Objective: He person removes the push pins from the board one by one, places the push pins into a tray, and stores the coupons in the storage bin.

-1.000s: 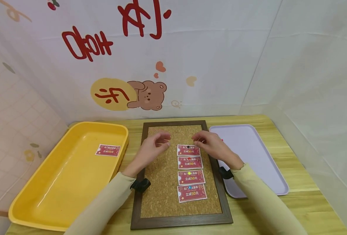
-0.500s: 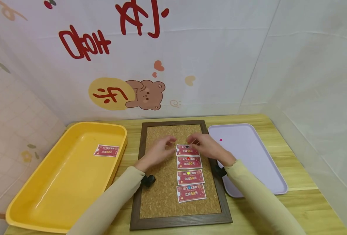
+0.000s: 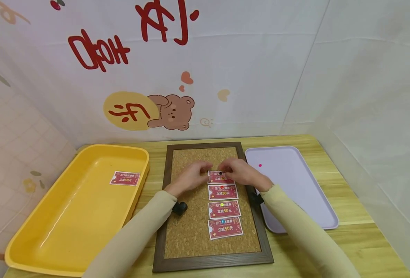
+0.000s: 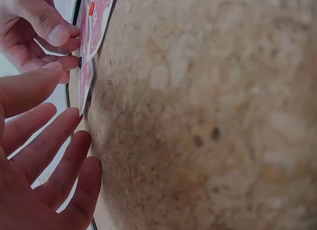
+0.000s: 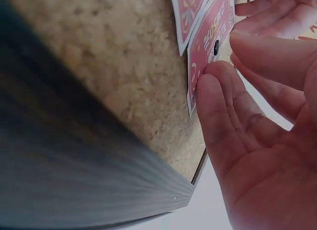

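Four-cornered red coupons lie in a column on the cork board (image 3: 187,231). The top coupon (image 3: 213,179) has a black pushpin (image 5: 216,47) in it. At its left edge is my left hand (image 3: 192,177), fingers extended, with a fingertip at the coupon's corner in the left wrist view. From the right, my right hand (image 3: 242,172) rests its fingertips on the same coupon near its edge. Neither hand grips anything. Below are coupons with a red pushpin (image 3: 221,187), a yellow pushpin (image 3: 222,204) and a blue pushpin (image 3: 223,222).
To the left stands a yellow tray (image 3: 76,227) with one coupon (image 3: 125,178) in it. A lilac tray (image 3: 295,185) with a small pink pushpin (image 3: 260,165) is on the right. The board's dark frame (image 3: 213,262) borders the cork, and a printed cloth wall rises behind.
Both hands have moved inward to the top coupon, the left one rightward and the right one slightly leftward. The coupons and pins stay in place on the board.
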A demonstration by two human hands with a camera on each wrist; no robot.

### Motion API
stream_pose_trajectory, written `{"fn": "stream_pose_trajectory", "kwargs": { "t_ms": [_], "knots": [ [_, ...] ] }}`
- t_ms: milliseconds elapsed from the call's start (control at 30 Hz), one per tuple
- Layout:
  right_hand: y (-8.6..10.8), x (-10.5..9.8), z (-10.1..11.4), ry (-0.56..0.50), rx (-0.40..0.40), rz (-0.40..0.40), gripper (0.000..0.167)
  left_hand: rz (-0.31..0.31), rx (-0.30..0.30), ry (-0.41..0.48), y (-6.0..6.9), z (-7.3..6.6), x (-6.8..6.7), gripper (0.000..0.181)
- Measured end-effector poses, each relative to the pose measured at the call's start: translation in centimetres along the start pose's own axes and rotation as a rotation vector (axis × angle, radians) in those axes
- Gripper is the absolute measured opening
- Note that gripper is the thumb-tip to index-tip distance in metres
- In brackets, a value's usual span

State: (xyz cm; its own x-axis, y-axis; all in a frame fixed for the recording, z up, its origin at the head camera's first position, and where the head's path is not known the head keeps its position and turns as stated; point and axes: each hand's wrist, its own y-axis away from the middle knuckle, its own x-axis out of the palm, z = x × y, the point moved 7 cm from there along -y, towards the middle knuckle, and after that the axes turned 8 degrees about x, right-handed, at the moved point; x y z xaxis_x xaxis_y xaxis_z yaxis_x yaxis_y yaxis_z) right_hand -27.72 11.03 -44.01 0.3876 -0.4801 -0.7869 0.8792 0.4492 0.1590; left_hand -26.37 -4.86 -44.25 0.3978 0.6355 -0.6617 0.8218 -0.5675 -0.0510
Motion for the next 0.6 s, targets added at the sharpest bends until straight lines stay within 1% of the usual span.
{"fn": "stream_pose_trajectory", "kwargs": {
  "t_ms": [167, 300, 467, 600],
  "knots": [
    [-0.6, 0.1, 0.2, 0.035, -0.013, 0.035, 0.021, -0.003, -0.016, -0.009, -0.2, 0.2, 0.0, 0.042],
    [-0.8, 0.1, 0.2, 0.064, -0.014, 0.04, 0.018, -0.004, -0.021, -0.008, -0.4, 0.3, 0.0, 0.038],
    [-1.0, -0.1, 0.0, 0.064, 0.015, 0.042, 0.016, -0.016, -0.023, 0.007, -0.8, 0.3, 0.2, 0.034],
    [-1.0, -0.2, -0.3, 0.044, 0.046, 0.051, 0.015, -0.031, -0.043, 0.026, -1.1, 0.6, 0.3, 0.033]
  ]
}}
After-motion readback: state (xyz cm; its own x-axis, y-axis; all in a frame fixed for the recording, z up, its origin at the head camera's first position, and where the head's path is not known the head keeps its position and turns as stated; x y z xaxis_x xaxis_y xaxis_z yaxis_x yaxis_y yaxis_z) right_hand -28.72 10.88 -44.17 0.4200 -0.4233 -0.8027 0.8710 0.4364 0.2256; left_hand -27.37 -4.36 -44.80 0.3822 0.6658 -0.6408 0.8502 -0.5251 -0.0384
